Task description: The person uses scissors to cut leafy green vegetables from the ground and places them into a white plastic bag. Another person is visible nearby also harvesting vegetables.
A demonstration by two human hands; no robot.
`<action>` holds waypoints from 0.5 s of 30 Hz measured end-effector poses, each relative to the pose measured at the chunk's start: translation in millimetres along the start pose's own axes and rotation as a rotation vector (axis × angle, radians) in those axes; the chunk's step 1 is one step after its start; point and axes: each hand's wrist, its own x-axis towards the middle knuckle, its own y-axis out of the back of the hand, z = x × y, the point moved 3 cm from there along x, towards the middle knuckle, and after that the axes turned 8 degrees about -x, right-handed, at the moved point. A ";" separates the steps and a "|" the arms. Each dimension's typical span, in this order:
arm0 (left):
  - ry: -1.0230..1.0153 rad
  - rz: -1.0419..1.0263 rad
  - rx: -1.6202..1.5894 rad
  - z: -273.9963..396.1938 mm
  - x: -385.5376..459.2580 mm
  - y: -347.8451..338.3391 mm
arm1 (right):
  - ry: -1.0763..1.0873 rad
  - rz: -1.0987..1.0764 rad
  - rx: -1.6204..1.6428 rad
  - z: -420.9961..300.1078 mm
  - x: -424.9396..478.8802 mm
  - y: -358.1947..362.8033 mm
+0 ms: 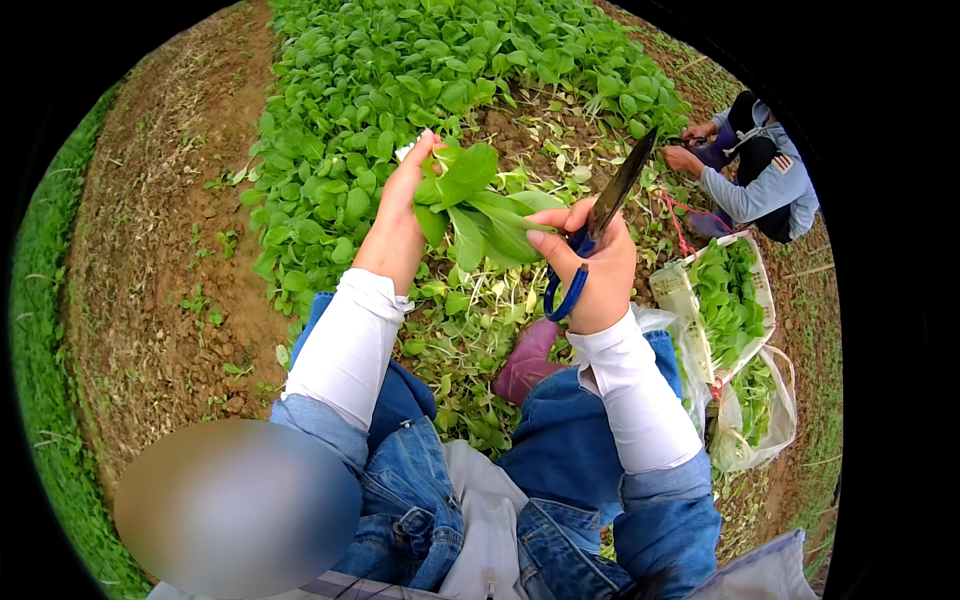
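My left hand (405,206) is closed around the base of a bunch of leafy greens (480,206), held level above the ground. The white stem ends poke out near its fingertips. My right hand (592,262) has a pair of scissors (570,281) with blue handles hooked in its palm, the dark blades (624,176) pointing up and away. Its thumb and index finger pinch the tip of one leaf of the bunch. Beneath both hands lie cut leaves and stems (465,360) on the soil.
Dense greens (420,67) grow ahead and to the left. At right stand a cream plastic crate (679,289) of greens and a plastic bag (776,420) with more. Another person (765,172) crouches at far right. A pink boot (525,360) is planted below my hands.
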 end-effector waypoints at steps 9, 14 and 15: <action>0.069 -0.650 -0.532 36.8 6.3 -6.2 | -0.103 0.050 -0.428 -2.9 8.6 55.3; 0.178 -0.765 -0.718 35.7 -5.4 -21.6 | 0.107 0.116 -0.664 -1.0 10.8 54.8; 0.147 -0.743 -0.649 34.2 -5.8 -21.5 | 0.221 0.132 -0.547 -8.5 8.3 44.9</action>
